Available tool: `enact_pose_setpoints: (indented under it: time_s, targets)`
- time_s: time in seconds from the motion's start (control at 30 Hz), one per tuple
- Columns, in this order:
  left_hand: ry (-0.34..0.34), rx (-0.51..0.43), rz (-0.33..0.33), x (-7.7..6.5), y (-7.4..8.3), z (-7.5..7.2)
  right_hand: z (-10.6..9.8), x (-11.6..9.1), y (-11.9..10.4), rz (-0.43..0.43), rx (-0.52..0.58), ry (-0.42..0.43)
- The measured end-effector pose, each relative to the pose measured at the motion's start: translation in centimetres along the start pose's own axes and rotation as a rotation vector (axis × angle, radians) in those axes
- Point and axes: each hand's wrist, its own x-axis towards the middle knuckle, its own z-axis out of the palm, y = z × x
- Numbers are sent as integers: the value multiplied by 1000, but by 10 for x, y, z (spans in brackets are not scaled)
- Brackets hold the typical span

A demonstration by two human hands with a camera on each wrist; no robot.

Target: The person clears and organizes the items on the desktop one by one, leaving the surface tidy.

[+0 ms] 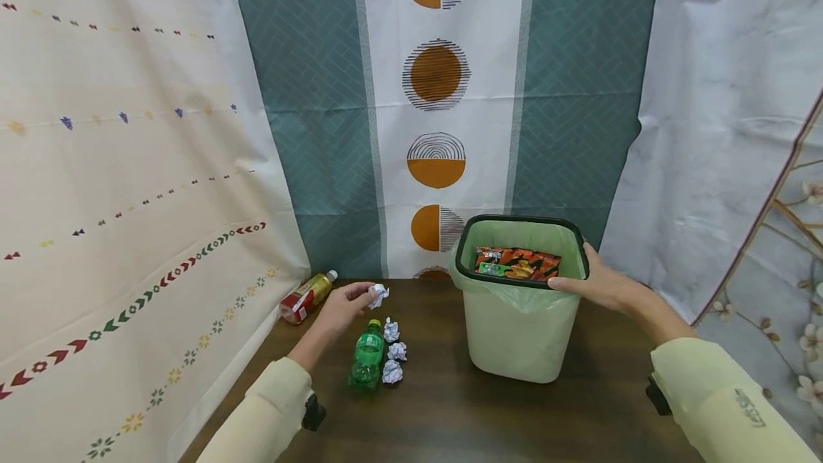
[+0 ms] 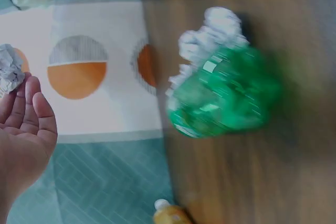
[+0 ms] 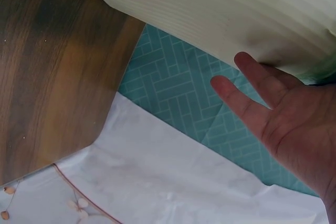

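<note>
Between thumb and fingertips, my left hand pinches a crumpled paper ball above the table. In the left wrist view the same paper ball shows at the fingertips. Below it, several more crumpled paper balls lie in a row beside a green plastic bottle. My right hand holds the near right corner of a pale green trash bin, thumb on the black rim. From the right wrist, two fingers stretch along the bin's outer wall. Inside the lined bin lies an orange-red snack packet.
A bottle with a red label and yellowish contents lies on its side at the back left, by the curtain. The dark wooden table is bordered by patterned cloths at the back and both sides.
</note>
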Motion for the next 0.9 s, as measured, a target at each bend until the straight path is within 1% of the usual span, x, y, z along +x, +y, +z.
enact_pose_setpoints:
  time_s: [0.1,0.2,0.23,0.27,0.4,0.47,0.5,0.53,0.57,0.7,0.9]
  targets:
    - [22,-23,-3,10,15,7,-1,-1,0,1,3,3]
    - [21,-66,12,20,27,13,-1,-2,1,0,3,0]
    - [18,-75,15,22,34,15,-1,-2,1,-1,2,0]
    - [16,-90,27,22,42,16,-1,-2,1,-8,7,0]
    - [25,-124,70,32,59,24,-1,0,0,-17,9,5]
    - [30,-135,95,37,64,29,-1,0,0,-13,7,1]
    - [33,-137,99,43,64,31,-1,0,0,-3,0,-1]
    - [33,-140,103,45,67,33,-2,0,0,-1,-1,-2]
    - [34,-142,100,47,71,34,-2,1,0,-10,3,-1]
    - [44,-163,98,55,82,41,-1,1,-2,-3,1,-8]
    - [42,-229,137,66,102,54,-2,-1,-1,33,-14,-14]
